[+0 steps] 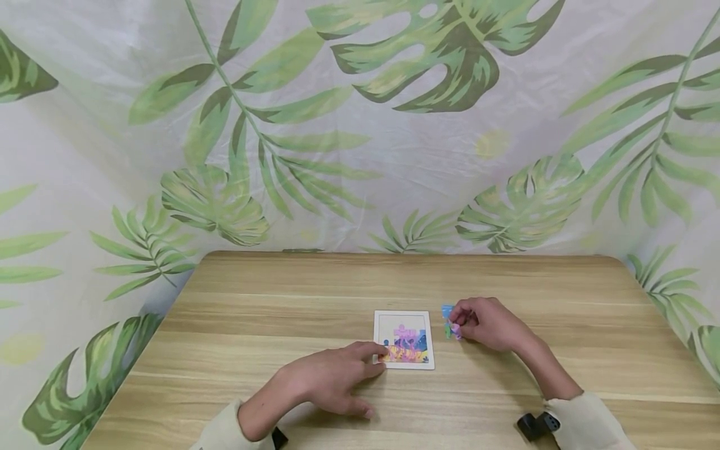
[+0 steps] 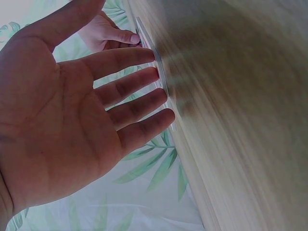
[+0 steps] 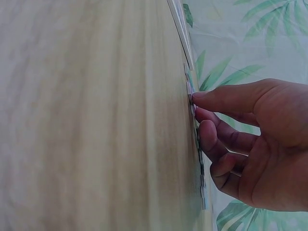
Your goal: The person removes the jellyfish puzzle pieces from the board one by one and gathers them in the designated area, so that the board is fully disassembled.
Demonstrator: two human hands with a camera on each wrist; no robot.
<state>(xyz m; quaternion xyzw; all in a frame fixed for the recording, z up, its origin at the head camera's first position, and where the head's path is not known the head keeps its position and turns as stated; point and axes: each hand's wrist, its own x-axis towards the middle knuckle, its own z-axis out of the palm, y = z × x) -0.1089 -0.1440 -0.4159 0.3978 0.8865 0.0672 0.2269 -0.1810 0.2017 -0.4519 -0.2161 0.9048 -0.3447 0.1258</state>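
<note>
A square jigsaw puzzle board (image 1: 404, 367) with a white border lies on the table, its lower part filled with colourful pieces and its upper left pale. My left hand (image 1: 340, 375) has its fingers spread, the tips resting at the board's left edge; the left wrist view shows that hand (image 2: 72, 106) with straight fingers. Just right of the board, my right hand (image 1: 488, 324) pinches a pink and purple puzzle piece (image 1: 455, 331) between thumb and index finger. Blue and green loose pieces (image 1: 447, 310) lie beside its fingertips. In the right wrist view the hand (image 3: 260, 144) partly covers the row of pieces.
The wood-grain table (image 1: 270, 312) reaches back to a leaf-patterned cloth (image 1: 349, 156) that hangs behind and at the sides. A black wrist device (image 1: 537, 426) sits by the right sleeve (image 1: 587, 425).
</note>
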